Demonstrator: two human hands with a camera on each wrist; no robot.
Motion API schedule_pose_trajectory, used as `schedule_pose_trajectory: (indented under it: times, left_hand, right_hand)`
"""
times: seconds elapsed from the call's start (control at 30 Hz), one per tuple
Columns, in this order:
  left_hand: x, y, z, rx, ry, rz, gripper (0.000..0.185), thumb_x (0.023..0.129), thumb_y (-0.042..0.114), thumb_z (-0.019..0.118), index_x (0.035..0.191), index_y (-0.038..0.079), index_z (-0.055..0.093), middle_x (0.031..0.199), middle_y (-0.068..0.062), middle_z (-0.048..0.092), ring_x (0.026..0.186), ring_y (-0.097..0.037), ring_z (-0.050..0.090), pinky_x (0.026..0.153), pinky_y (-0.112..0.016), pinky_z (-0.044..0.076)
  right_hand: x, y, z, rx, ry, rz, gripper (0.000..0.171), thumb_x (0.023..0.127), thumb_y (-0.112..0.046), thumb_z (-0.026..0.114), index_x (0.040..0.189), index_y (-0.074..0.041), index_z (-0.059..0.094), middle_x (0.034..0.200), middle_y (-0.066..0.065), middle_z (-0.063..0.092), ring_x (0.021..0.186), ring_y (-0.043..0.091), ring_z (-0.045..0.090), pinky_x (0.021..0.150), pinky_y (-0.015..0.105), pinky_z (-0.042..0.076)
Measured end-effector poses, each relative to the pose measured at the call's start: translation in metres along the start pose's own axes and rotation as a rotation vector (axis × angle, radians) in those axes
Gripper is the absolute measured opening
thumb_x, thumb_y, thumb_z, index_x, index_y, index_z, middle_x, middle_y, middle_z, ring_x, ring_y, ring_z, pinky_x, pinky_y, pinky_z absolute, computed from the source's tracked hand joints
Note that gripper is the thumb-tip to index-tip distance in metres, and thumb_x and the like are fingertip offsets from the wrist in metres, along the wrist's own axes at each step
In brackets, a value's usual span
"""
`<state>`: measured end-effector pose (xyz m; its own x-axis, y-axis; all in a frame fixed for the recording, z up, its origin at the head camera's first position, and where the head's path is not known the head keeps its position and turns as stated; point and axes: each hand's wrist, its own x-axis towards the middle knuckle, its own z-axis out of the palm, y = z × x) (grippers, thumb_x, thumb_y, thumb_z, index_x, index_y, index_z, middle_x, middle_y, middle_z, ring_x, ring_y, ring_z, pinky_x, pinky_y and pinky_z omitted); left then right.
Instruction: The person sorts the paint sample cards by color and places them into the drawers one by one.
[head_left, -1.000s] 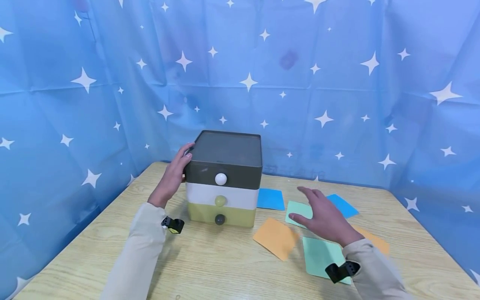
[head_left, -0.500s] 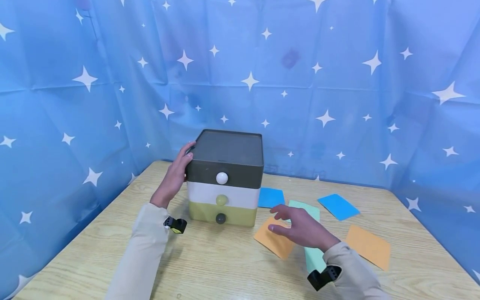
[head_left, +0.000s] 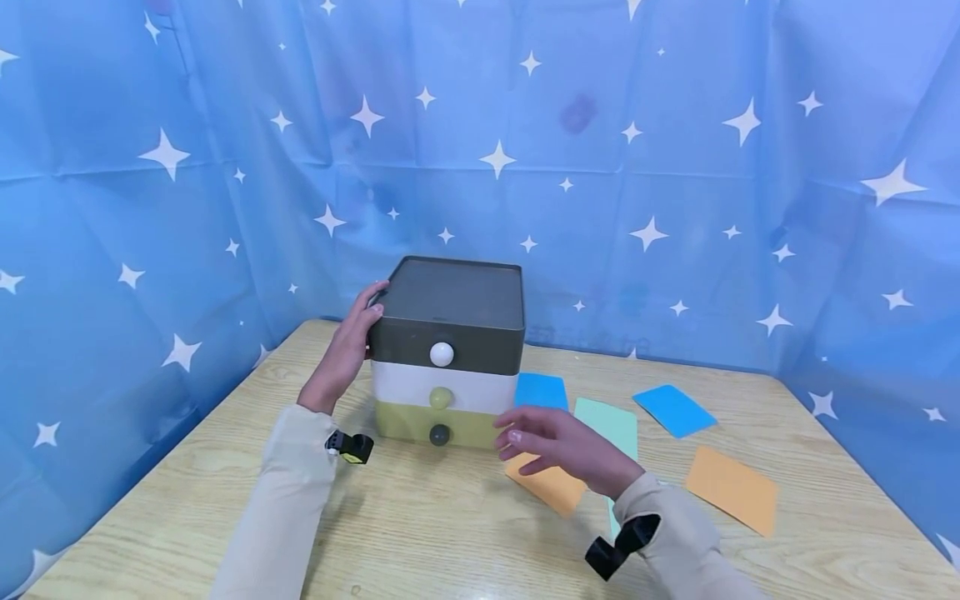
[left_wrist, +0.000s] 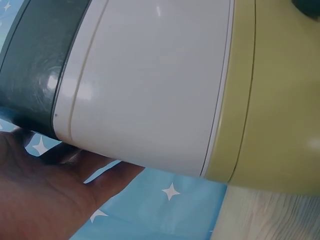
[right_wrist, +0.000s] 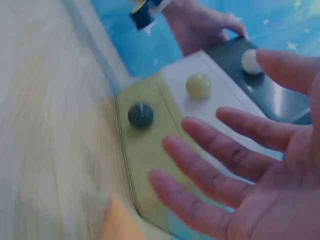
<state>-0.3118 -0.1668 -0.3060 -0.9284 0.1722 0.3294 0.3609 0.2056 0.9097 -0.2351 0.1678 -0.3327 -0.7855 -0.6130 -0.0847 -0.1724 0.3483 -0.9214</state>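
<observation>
the left hand lies against the left side of the box, fingertips at its top rim, not clamped round it. the box stands upright on the counter; likely stiff, smooth plastic, fairly light, apt to slide unbraced. best holds should be the white knob, green knob and dark knob. the right hand hovers before its lower right corner, fingers apart, holding nothing. an orange card lies beneath that hand, green paper just beyond.
</observation>
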Motion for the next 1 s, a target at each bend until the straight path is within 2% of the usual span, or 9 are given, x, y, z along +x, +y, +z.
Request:
schedule_pose_trajectory:
  times: [0.23,0.4,0.57,0.8,1.0]
  left_hand:
    - [0.002,0.0,0.002,-0.018,0.002,-0.012,0.054,0.107,0.048,0.026,0.16,0.039,0.018,0.166,-0.012,0.02,0.14,-0.044,0.038,0.108,-0.064,0.037]
    - [0.002,0.0,0.002,-0.025,0.004,-0.014,0.055,0.107,0.048,0.027,0.16,0.037,0.017,0.166,-0.012,0.02,0.14,-0.043,0.038,0.108,-0.063,0.037]
    - [0.001,0.001,0.003,-0.028,0.013,-0.008,0.055,0.107,0.046,0.026,0.16,0.036,0.018,0.166,-0.013,0.019,0.141,-0.044,0.036,0.109,-0.065,0.035]
    - [0.004,-0.002,0.006,-0.033,0.014,-0.004,0.054,0.107,0.047,0.027,0.159,0.038,0.02,0.166,-0.011,0.019,0.142,-0.043,0.034,0.111,-0.068,0.032]
    - [0.003,-0.002,0.004,-0.017,0.025,-0.012,0.054,0.106,0.048,0.027,0.159,0.039,0.02,0.167,-0.01,0.018,0.142,-0.043,0.033,0.111,-0.068,0.031]
  right_hand:
    - [0.019,-0.012,0.02,0.371,-0.036,-0.087,0.057,0.106,-0.036,0.047,0.149,0.001,0.041,0.142,0.024,0.055,0.118,0.023,0.066,0.097,0.044,0.056]
    - [0.036,-0.025,0.035,0.606,-0.048,-0.132,0.059,0.107,-0.037,0.045,0.15,0.002,0.037,0.132,0.009,0.064,0.113,0.02,0.068,0.097,0.04,0.056]
    - [0.054,-0.037,0.051,0.716,0.016,-0.117,0.057,0.107,-0.038,0.045,0.148,0.002,0.041,0.123,0.0,0.069,0.107,0.016,0.068,0.096,0.035,0.055]
    - [0.067,-0.047,0.064,0.82,0.139,-0.082,0.049,0.108,-0.037,0.042,0.145,-0.004,0.046,0.12,-0.001,0.067,0.101,0.014,0.067,0.09,0.025,0.053]
    - [0.075,-0.054,0.065,0.888,0.158,-0.092,0.049,0.108,-0.039,0.041,0.143,-0.004,0.048,0.124,0.001,0.067,0.102,0.013,0.066,0.087,0.023,0.051]
